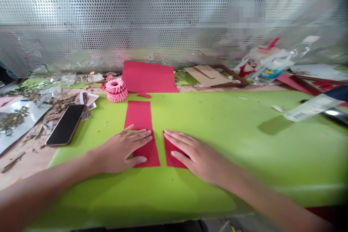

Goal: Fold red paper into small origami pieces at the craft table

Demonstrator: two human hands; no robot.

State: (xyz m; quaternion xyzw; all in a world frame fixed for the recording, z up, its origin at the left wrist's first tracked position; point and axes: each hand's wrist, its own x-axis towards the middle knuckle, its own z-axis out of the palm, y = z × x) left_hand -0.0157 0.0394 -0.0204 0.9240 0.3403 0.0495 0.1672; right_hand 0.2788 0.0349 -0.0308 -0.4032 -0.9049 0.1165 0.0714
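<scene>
My left hand lies flat with fingers spread on a red paper piece in the middle of the green table covering. Touching or overlapping that piece at its far edge is another red paper strip; the hand hides part of where they meet. Across a narrow green gap, my right hand rests flat, fingers stretched out, over a second red paper piece, most of which it covers. Farther back stand ruffled pink paper rings, stacked, beside small red scraps.
A large red sheet lies at the back near the perforated metal panel. At left are a phone and dried plant bits. Cardboard pieces, a plastic bottle and a blurred white-and-blue object are to the right.
</scene>
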